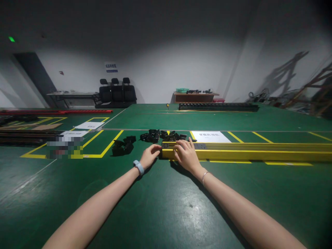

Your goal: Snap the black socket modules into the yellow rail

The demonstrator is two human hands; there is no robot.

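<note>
A long yellow rail (233, 153) lies across the green table and runs out to the right edge of view. Dark modules with socket-like markings (201, 146) sit in its top channel near the left end. My right hand (187, 155) is wrapped over the rail near that end, fingers on top and on the front side. At the rail's left end, my left hand (150, 155) has its fingers bent together against the dark end face; what they hold, if anything, is hidden. Behind the hands lie heaps of small black parts (150, 136), with another black pile (123, 146) to the left.
A printed white sheet (211, 137) lies behind the rail. Yellow tape (111, 144) marks areas on the green table (166, 207). Long black profiles (28, 137) lie at left, a red rail (59, 111) behind them. A black rack-like strip (218, 107) lies at the far side.
</note>
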